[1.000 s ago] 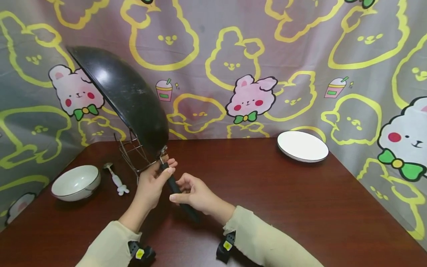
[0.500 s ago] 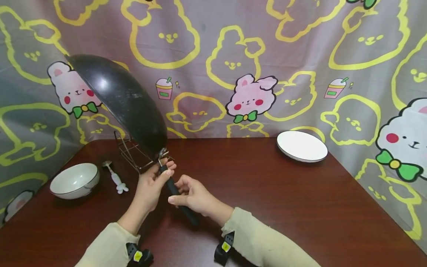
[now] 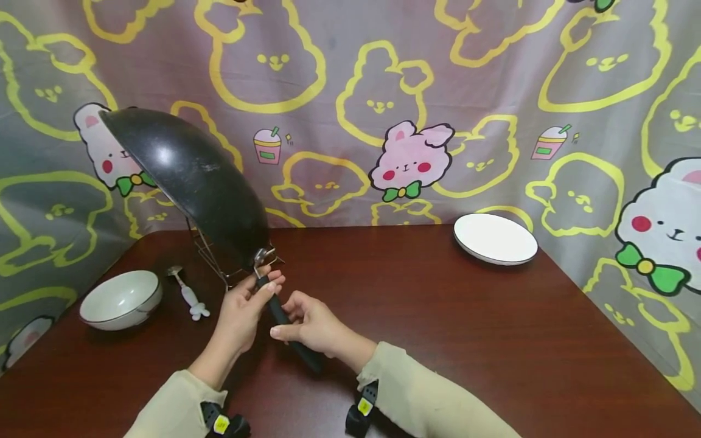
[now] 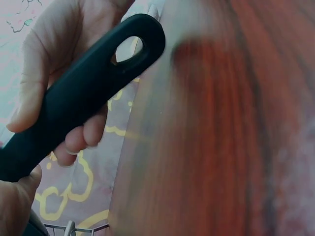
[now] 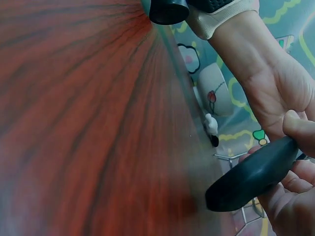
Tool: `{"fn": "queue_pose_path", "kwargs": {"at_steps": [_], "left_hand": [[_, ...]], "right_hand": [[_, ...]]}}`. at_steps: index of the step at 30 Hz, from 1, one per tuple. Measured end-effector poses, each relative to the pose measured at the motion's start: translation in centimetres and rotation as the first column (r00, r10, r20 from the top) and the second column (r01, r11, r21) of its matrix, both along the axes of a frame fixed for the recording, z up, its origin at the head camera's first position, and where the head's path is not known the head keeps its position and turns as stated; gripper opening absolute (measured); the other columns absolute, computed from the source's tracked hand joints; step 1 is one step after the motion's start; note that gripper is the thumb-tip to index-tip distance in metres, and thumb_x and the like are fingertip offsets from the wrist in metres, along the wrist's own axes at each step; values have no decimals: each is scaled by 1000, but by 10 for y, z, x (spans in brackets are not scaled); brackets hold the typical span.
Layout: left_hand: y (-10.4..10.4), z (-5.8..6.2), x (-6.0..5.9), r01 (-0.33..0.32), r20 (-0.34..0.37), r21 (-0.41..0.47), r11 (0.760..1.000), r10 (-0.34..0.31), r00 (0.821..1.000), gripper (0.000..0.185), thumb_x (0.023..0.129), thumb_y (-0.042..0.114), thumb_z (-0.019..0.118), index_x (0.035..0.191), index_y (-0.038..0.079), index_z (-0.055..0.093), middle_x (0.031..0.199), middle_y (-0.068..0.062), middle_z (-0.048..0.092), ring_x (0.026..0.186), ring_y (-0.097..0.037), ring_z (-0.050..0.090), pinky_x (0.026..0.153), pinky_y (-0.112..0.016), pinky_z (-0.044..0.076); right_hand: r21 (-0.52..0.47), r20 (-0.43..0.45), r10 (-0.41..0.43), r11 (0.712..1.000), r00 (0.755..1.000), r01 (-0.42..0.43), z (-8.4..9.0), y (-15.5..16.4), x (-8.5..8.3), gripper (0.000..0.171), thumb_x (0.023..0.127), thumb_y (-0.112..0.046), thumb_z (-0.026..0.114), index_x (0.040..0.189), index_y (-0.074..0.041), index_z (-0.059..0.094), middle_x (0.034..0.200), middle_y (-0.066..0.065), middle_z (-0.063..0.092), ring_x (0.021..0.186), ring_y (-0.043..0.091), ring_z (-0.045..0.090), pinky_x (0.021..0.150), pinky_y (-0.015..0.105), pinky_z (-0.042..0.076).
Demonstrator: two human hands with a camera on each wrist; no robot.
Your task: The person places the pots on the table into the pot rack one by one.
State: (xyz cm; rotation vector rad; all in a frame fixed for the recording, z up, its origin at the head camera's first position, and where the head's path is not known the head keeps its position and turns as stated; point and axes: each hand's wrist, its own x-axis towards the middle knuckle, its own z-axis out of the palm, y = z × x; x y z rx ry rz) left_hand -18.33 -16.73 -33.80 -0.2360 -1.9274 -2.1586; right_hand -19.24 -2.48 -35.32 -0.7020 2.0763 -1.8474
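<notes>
No readable writing shows. Both hands grip the black wok's (image 3: 191, 176) handle (image 3: 285, 322): left hand (image 3: 243, 307) near the bowl, right hand (image 3: 309, 325) lower, above the counter (image 3: 465, 328).

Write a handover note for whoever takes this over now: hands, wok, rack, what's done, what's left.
Left hand grips the wok handle near its metal joint; right hand grips it lower down. Black wok is tilted up, its underside facing the camera, over the wire rack at the table's back left; whether it touches the rack I cannot tell. Bowl and spoon lie left of the rack, white plate far right. Done: wok lifted. Left: probably settling it.
</notes>
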Motion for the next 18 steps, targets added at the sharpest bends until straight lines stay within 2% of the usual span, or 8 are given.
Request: {"fn": "queue_pose_path", "kwargs": {"at_steps": [13, 18], "left_hand": [[-13, 6, -3, 65, 84, -39, 997, -61, 995, 43, 94, 6, 50, 131, -10, 36, 95, 18, 65, 97, 0, 62, 87, -17, 47], [-16, 7, -6, 59, 103, -21, 998, -57, 993, 44, 95, 9, 50, 131, -10, 35, 94, 17, 65, 96, -2, 62, 87, -17, 47]], "right_hand": [[19, 30, -40, 999, 999, 40, 3, -12, -1, 23, 76, -1, 72, 86, 1, 51, 65, 4, 57, 53, 12, 55, 51, 22, 46], [40, 19, -57, 998, 998, 56, 3, -17, -5, 24, 76, -4, 73, 87, -1, 52, 64, 5, 57, 53, 12, 55, 52, 23, 47]]}}
